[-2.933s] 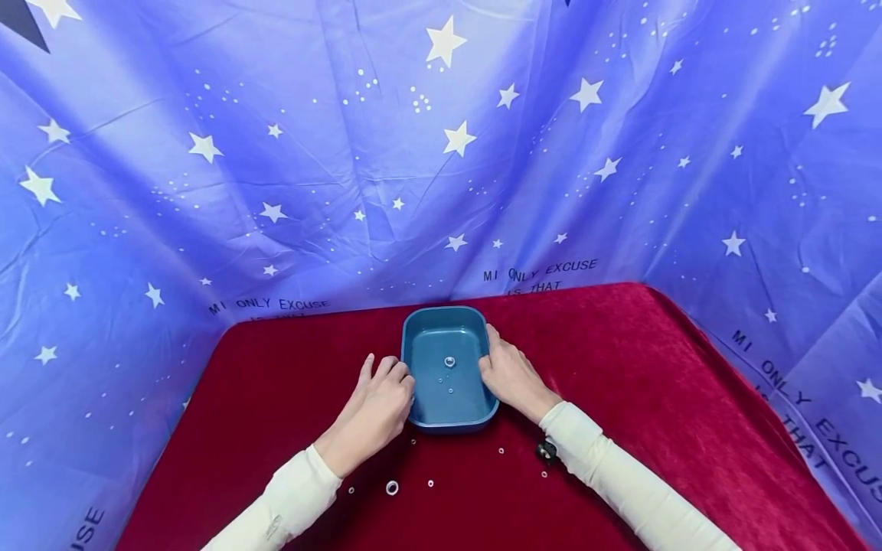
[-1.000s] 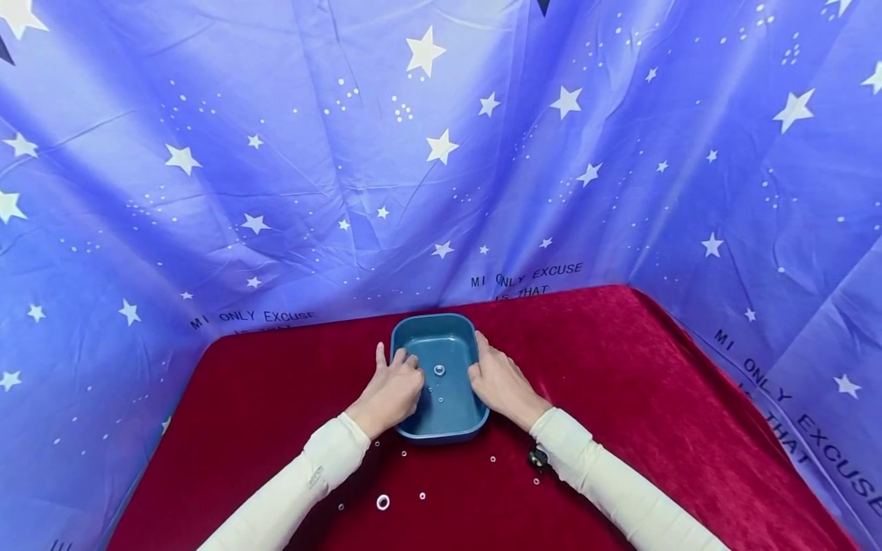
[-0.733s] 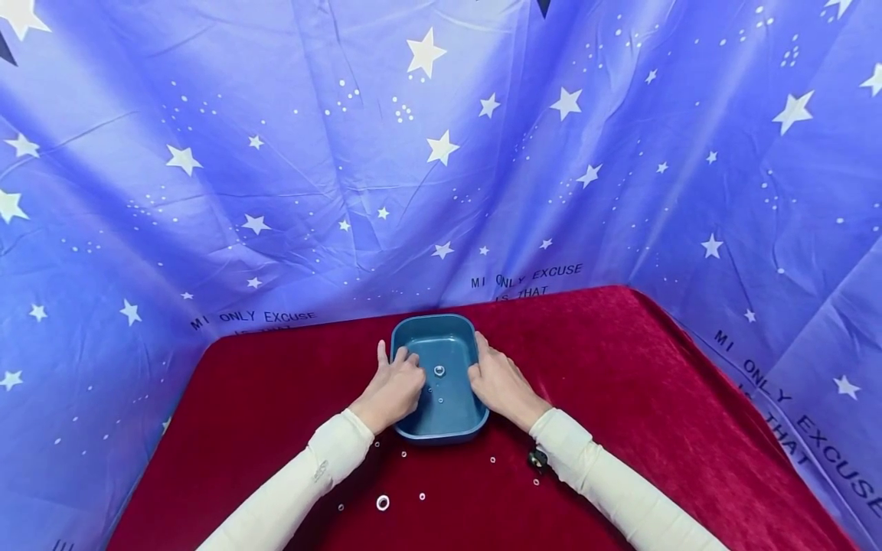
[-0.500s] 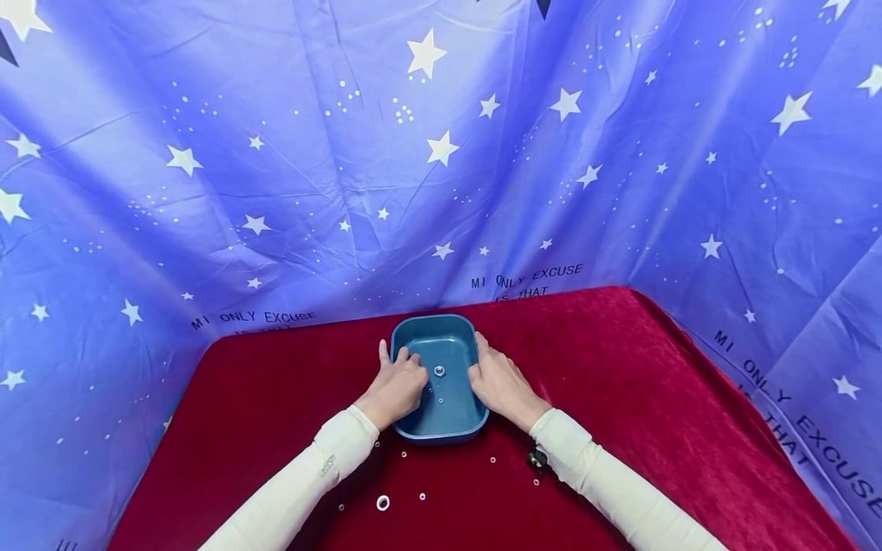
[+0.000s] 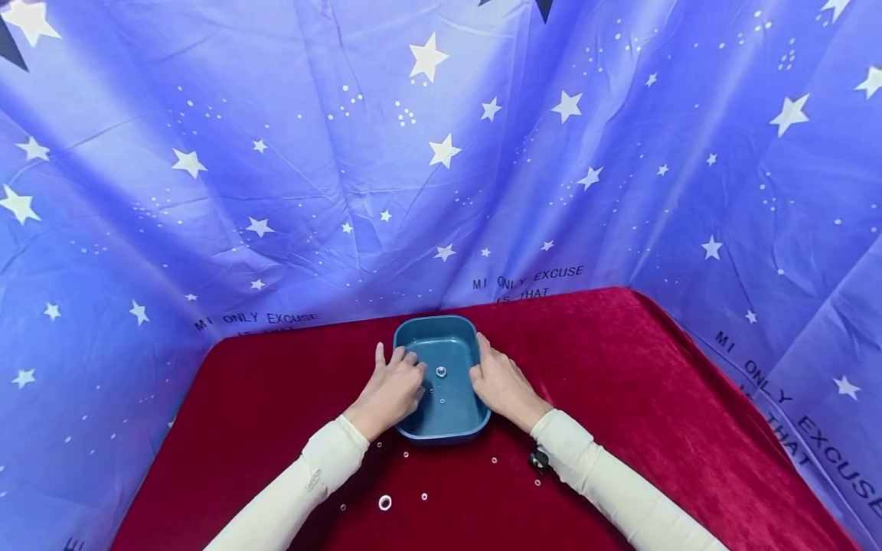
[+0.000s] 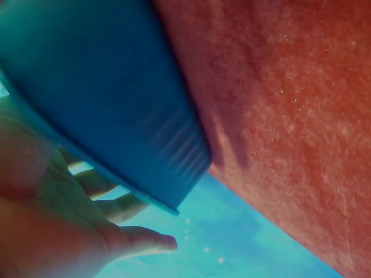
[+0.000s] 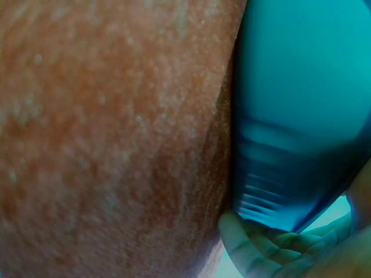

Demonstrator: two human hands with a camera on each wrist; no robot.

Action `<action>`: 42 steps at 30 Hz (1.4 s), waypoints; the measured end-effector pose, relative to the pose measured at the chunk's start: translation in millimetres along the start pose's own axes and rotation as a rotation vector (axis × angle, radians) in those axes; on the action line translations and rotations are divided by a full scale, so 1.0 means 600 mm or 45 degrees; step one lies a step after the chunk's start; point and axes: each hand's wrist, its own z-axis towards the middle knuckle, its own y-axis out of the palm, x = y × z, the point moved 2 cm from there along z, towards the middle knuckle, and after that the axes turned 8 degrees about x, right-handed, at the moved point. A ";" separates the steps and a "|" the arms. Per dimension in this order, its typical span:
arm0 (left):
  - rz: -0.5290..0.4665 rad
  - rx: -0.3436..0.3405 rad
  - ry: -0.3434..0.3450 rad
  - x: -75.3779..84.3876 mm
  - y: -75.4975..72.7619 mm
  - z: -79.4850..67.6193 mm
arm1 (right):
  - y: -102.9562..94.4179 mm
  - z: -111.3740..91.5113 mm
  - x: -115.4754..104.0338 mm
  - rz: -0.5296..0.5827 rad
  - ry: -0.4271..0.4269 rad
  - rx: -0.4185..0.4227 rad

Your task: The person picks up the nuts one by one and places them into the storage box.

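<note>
A blue rectangular box (image 5: 446, 422) stands on the dark red cloth. Inside it lie a larger silvery ring that looks like a metal nut (image 5: 441, 372) and several tiny ring-shaped pieces (image 5: 442, 401). My left hand (image 5: 389, 388) reaches over the left rim with bent fingers inside the box. Its fingertips are hidden, so whether they hold anything does not show; the little finger sticks up outside the wall. My right hand (image 5: 508, 388) grips the box's right wall, thumb at the rim. In the right wrist view, the fingers (image 7: 235, 234) lie along the outside of the wall.
On the red cloth (image 5: 606, 398) in front of the box lie a larger white-silver ring (image 5: 385, 503) and several tiny rings (image 5: 424, 497). A blue curtain with white stars (image 5: 310, 176) hangs behind and beside the table. A dark device (image 5: 539, 460) sits under the right wrist.
Since the oldest frame my left hand has moved from the left wall over the rim, its fingers into the box. My right hand keeps its grip. The head view has shifted slightly.
</note>
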 end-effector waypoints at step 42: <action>-0.206 0.205 -0.113 0.014 -0.115 -0.145 | 0.004 0.000 0.004 0.009 0.020 0.004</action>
